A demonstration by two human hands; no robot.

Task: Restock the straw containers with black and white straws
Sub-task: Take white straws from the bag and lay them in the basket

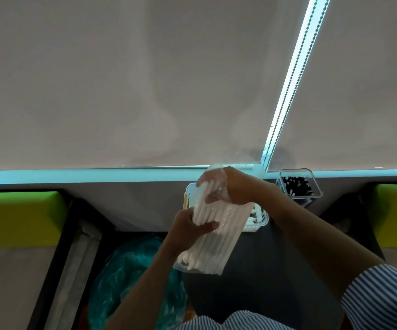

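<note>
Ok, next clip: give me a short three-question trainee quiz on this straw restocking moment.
1. True or false: the clear container by the window holds black straws.
2. What does the right hand grip? A) the top of the clear wrap on the white straw pack B) the green bag C) nothing
3. What sits directly behind the pack?

Key
1. True
2. A
3. A white basket; the left hand holds the pack's middle in front of it.
</note>
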